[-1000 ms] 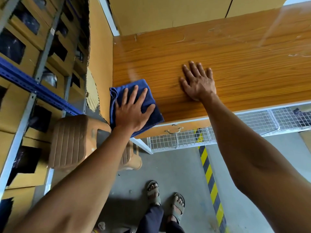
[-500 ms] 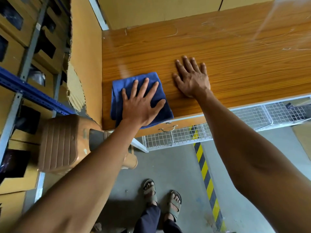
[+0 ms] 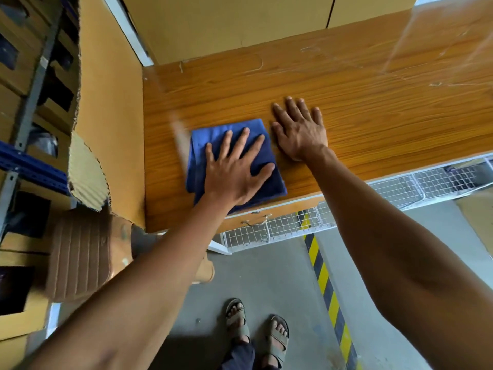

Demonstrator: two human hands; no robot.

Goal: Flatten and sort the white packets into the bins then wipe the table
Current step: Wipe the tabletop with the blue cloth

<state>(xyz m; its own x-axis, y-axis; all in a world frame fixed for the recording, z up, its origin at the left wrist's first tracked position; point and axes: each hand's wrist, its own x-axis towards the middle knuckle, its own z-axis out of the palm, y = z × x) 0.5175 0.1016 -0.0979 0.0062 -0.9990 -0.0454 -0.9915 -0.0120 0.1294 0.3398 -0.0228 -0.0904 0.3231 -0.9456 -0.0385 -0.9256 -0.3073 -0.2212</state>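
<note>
Leftmost, shelving w/ a blue crossbar, packed w/ cardboard boxes; dark contents showing thru cutouts, can't tell what. Just right of that, a brown ribbed plastic stool on the floor, near-left of the table, partly under a torn piece of corrugated cardboard. Upright cardboard sheet flush along the table's left edge.

Next, wood-grain table, scuffed and scratched toward the far right. Folded blue cloth lying flat on the near-left part of the top, close to the near edge. Left hand pressed flat on the cloth, fingers straight and spread, thumb out to the right; nothing gripped, palm just bearing down. Slight blur on the cloth's left edge.

Right hand just right of the cloth, palm down on bare wood, fingers straight and pointing far; holding nothing. Thumb side very near the cloth's right edge; touching or not, can't tell.

Below the near edge, a drawer front w/ metal handle, then white wire baskets running right under the table. Grey floor w/ yellow-black stripe; two sandalled feet near centre. More cardboard standing behind the far edge.
</note>
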